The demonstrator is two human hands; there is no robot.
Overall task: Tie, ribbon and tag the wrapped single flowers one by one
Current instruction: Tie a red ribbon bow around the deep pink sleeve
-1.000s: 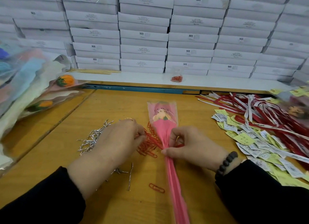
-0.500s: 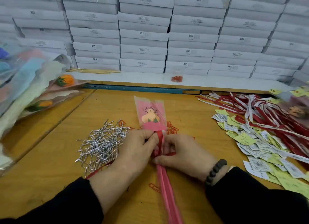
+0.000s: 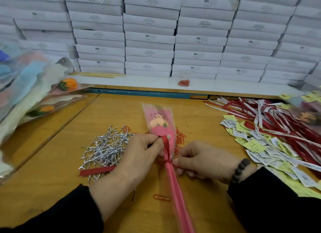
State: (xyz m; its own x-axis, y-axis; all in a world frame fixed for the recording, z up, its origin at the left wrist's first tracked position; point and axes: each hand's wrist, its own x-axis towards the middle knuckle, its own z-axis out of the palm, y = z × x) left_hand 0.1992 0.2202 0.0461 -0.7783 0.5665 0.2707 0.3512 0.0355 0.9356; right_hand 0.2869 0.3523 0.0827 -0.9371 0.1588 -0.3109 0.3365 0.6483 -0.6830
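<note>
Cellophane over pink paper makes the wrapped single flower (image 3: 160, 126) a light, slippery, easily creased thing, judging by its sheen and thin edges. It lies along the middle of the wooden table (image 3: 52, 163), head away from the person, its long pink stem wrap running down toward the bottom edge of the view.

The left hand (image 3: 139, 156) pinches a red ribbon (image 3: 165, 142) against the sleeve just below the flower head, thumb and forefinger curled round the strip. One ribbon tail shows to the left of that wrist, lying over the heap of silver twist ties (image 3: 106, 149). The right hand (image 3: 203, 161) has its fingers curled at the neck of the wrap, where the ribbon crosses; it appears to hold the ribbon's other end, though that end is hidden.

The best place to take hold is probably this narrow neck, where the sleeve is gathered and stiffest. The flower head looks soft and would crush under pressure, and the stem wrap would likely bend if lifted by its far end. The ribbon seems thin and smooth, so it may slip unless kept taut while knotted.

Orange paper clips (image 3: 179, 137) lie beside the flower. Paper tags (image 3: 257, 145) and more red and white ribbons (image 3: 278, 121) are piled to the right.
</note>
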